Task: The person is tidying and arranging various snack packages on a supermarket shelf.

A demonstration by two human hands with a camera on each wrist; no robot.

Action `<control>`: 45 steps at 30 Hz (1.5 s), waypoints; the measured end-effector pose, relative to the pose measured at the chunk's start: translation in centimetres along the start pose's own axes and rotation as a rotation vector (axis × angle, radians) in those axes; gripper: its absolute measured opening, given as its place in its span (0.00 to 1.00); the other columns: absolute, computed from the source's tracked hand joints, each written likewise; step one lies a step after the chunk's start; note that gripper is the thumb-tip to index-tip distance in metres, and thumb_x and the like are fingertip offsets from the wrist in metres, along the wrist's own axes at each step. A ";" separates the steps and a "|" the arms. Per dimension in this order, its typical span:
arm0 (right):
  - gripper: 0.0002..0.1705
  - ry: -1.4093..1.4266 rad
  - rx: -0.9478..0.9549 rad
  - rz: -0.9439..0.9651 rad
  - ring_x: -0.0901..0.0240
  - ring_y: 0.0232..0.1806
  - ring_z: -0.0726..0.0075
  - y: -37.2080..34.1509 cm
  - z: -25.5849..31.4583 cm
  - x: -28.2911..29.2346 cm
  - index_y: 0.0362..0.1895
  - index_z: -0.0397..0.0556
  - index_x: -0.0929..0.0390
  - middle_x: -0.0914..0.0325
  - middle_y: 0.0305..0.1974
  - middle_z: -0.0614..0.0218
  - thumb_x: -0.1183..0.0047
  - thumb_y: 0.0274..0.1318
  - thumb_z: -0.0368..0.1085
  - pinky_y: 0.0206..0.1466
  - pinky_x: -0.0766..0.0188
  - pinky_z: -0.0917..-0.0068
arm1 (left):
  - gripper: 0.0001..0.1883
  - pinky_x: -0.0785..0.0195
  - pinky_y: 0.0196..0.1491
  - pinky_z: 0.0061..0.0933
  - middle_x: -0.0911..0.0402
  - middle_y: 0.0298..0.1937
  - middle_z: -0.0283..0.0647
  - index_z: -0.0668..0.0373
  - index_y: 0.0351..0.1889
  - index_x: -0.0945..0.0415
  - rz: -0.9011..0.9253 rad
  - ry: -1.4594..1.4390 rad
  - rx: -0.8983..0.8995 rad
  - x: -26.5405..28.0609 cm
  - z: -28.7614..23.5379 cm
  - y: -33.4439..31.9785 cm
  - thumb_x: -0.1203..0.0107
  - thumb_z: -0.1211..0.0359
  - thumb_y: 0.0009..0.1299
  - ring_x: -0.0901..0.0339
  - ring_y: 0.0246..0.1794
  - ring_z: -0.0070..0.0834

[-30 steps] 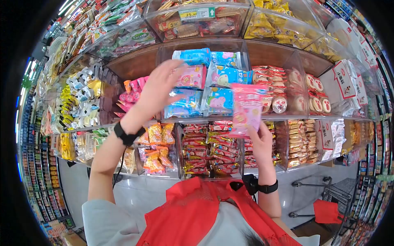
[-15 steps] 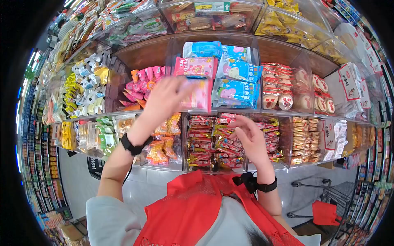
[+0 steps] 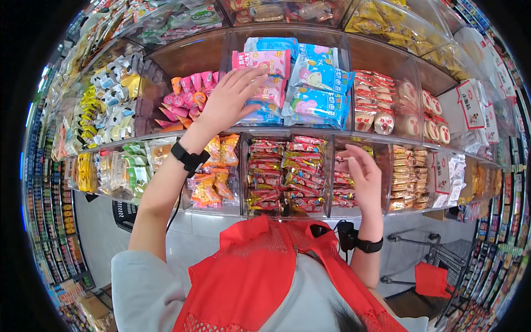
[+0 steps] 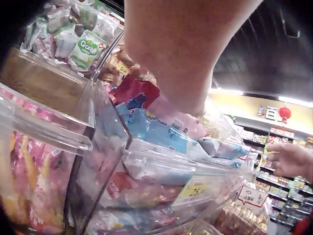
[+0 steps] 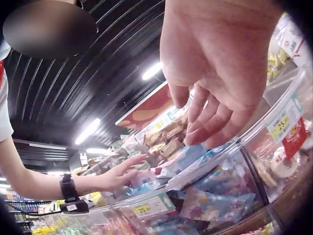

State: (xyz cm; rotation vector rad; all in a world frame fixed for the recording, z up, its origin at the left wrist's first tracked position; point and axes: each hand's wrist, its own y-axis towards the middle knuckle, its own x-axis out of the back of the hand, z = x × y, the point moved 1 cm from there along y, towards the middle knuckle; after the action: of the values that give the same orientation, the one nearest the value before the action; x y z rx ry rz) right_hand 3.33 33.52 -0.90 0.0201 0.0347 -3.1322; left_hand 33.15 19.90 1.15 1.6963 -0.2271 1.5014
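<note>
In the head view my left hand lies with spread fingers on a pink packet in the middle bin, beside a second pink packet behind it. Blue packets fill the bin's right side. My right hand hovers in front of the shelf with loosely bent fingers, holding nothing. The left wrist view has my left hand over pink and blue packets, its fingertips hidden. In the right wrist view my right hand hangs with relaxed fingers.
Clear dividers and a raised front lip bound the bins. Pink cone-shaped packs stand left, red-and-white packs right. Below are red-wrapped sweets. A shopping cart stands on the floor at right.
The pink packet has gone from my right hand to the middle bin, where my left hand now rests on it. My right hand has let go and moved right. The head view has shifted.
</note>
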 end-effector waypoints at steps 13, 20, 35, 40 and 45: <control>0.18 -0.543 -0.023 0.162 0.26 0.39 0.64 1.3 -4.9 1.8 0.50 0.43 0.29 0.25 0.41 0.57 0.50 0.55 0.34 0.45 0.31 0.70 | 0.24 0.42 0.59 0.42 0.30 0.54 0.40 0.56 0.51 0.31 -0.089 -0.161 -0.002 1.3 -6.1 -8.6 0.43 0.71 0.54 0.33 0.56 0.38; 0.50 -1.233 0.267 0.546 0.57 0.67 0.37 1.1 -11.4 -5.7 0.63 0.49 0.45 0.53 0.65 0.47 0.35 0.36 0.50 0.63 0.53 0.41 | 0.22 0.44 0.61 0.42 0.30 0.53 0.39 0.56 0.50 0.31 0.166 -0.187 0.295 0.1 -13.4 -19.8 0.44 0.72 0.55 0.35 0.58 0.37; 0.54 -1.624 0.244 0.602 0.78 0.71 0.39 -0.7 -21.4 -5.2 0.68 0.50 0.55 0.72 0.71 0.54 0.43 0.43 0.59 0.64 0.68 0.33 | 0.23 0.42 0.57 0.41 0.32 0.53 0.41 0.58 0.50 0.32 0.103 -0.096 0.942 6.4 -18.6 -30.9 0.45 0.75 0.53 0.36 0.56 0.42; 0.48 -1.409 0.119 0.401 0.73 0.70 0.37 -1.6 -20.2 -8.9 0.66 0.47 0.50 0.68 0.70 0.53 0.47 0.47 0.57 0.63 0.67 0.31 | 0.23 0.41 0.56 0.40 0.31 0.52 0.41 0.58 0.50 0.33 0.103 -0.097 0.874 8.1 -18.4 -35.1 0.45 0.75 0.53 0.35 0.56 0.40; 0.24 -0.829 0.186 0.169 0.26 0.37 0.50 -4.5 -16.1 -19.7 0.51 0.44 0.32 0.23 0.31 0.56 0.46 0.50 0.41 0.42 0.31 0.61 | 0.22 0.41 0.56 0.40 0.31 0.51 0.41 0.58 0.50 0.33 0.179 -0.149 0.807 11.3 -16.6 -41.5 0.45 0.74 0.55 0.35 0.55 0.40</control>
State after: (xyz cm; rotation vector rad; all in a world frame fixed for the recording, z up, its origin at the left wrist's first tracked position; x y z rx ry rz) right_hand 23.17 38.51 -16.62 -1.1735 -0.2450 -2.7081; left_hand 49.90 61.61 -8.93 2.4757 0.1899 1.7255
